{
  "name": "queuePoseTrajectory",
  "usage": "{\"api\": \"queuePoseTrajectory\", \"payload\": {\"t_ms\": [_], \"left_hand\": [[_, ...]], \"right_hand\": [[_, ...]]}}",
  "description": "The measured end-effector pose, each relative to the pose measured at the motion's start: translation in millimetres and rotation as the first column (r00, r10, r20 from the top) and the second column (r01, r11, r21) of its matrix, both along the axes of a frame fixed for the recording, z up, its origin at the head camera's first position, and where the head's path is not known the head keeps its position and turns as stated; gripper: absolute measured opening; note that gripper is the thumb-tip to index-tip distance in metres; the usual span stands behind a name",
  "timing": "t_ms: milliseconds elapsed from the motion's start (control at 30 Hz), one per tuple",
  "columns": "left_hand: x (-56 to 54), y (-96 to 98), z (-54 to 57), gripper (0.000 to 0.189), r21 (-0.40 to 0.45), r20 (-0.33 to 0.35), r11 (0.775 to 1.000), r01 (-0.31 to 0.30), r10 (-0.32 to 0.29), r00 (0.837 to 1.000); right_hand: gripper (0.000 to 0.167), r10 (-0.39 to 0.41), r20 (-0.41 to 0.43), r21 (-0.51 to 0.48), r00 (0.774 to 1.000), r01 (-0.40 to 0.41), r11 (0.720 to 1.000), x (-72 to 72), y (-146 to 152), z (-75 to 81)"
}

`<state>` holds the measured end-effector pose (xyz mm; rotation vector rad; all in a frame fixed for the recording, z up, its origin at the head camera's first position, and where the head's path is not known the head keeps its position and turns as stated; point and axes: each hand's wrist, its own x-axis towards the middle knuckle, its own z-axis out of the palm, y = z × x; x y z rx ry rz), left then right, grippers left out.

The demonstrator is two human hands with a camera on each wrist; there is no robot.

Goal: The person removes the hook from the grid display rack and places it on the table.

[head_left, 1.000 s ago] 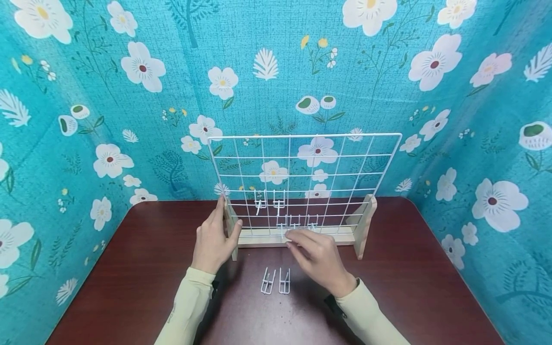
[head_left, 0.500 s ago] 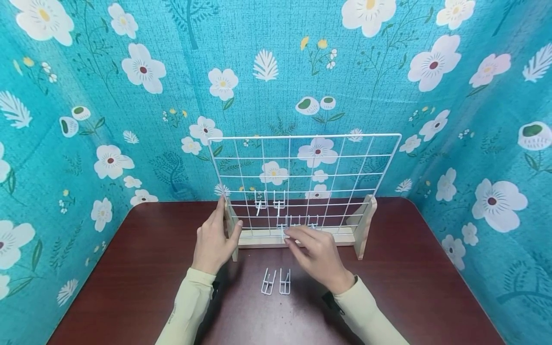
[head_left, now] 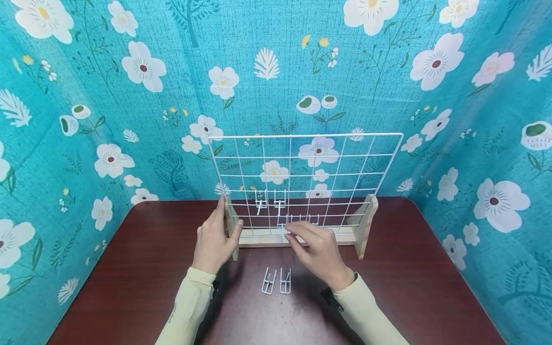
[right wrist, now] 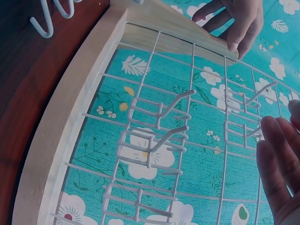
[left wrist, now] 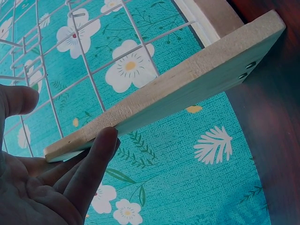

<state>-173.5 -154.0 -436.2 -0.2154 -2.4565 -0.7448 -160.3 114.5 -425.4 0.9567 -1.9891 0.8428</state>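
A white wire grid panel (head_left: 319, 175) stands upright in a wooden base (head_left: 258, 241). My left hand (head_left: 215, 242) rests against the left wooden support (left wrist: 154, 96), fingers on its outer face and thumb apart on the grid side. Two white wire hooks (right wrist: 243, 133) hang in an upper row, and three hang lower down, including this hook (right wrist: 152, 145). My right hand (head_left: 319, 251) is in front of the leftmost lower hook (head_left: 282, 229), fingertips beside its prong. In the right wrist view, the right fingers (right wrist: 276, 150) are slightly bent with nothing visible between them.
Two loose wire hooks (head_left: 285, 281) lie side by side on the dark red-brown table (head_left: 142, 273), in front of the stand. The right wooden support (head_left: 365, 227) holds the panel's other end. A blue flowered cloth (head_left: 267, 96) surrounds the table at the back and sides.
My right hand has risen slightly, its fingertips shifting up along the leftmost lower hook. The left hand, the panel and the loose hooks stay where they were.
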Motion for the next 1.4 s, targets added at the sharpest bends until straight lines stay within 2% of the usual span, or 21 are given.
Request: {"api": "queuePoseTrajectory", "payload": {"t_ms": [667,1400], "left_hand": [[0.3,1.3,-0.7,0.079,-0.003,-0.002,1.000,-0.004,0.004,1.000],[-0.3,0.5,0.8,0.079,0.002,-0.004,1.000,0.004,-0.004,1.000]], "right_hand": [[0.021,-0.018,-0.016,-0.047,1.000,0.017,0.999,-7.3,-3,4.3],[0.021,-0.052,0.012,-0.024,0.999,0.052,0.998,-14.0,-8,10.0]]}}
